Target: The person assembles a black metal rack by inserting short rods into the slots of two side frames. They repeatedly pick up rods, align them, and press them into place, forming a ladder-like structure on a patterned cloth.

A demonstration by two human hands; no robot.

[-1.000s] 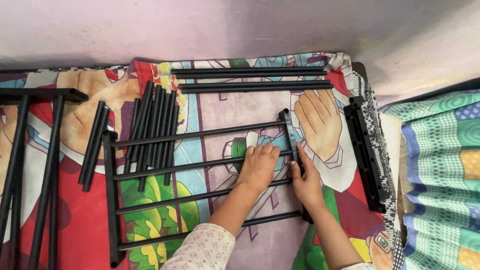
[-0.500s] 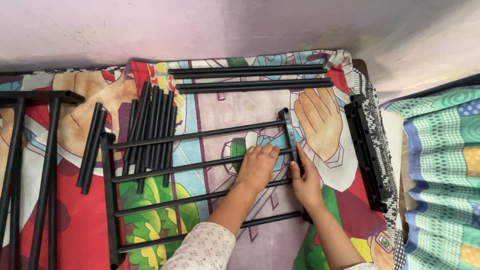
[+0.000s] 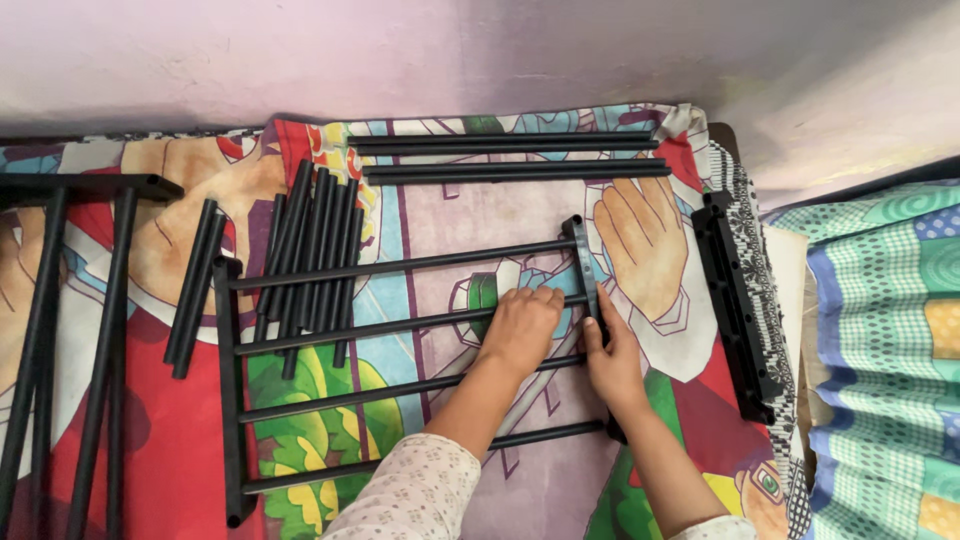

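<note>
Two hands are placed on a black rack frame (image 3: 400,370) laid on a cartoon-print sheet (image 3: 450,215). Its second rod (image 3: 400,322) is pressed under the flat, unclenched left hand (image 3: 522,328). The end bar (image 3: 592,320) is grasped by the right hand (image 3: 612,362).

Both hands on black rack (image 3: 400,350): left hand (image 3: 522,325) on a rod, right hand (image 3: 612,362) gripping right end bar.

My left hand (image 3: 520,328) and right hand (image 3: 612,362) are bare. My sleeves (image 3: 415,490) are pale with tiny dots, maybe little flowers. I can't see any rings.
</note>
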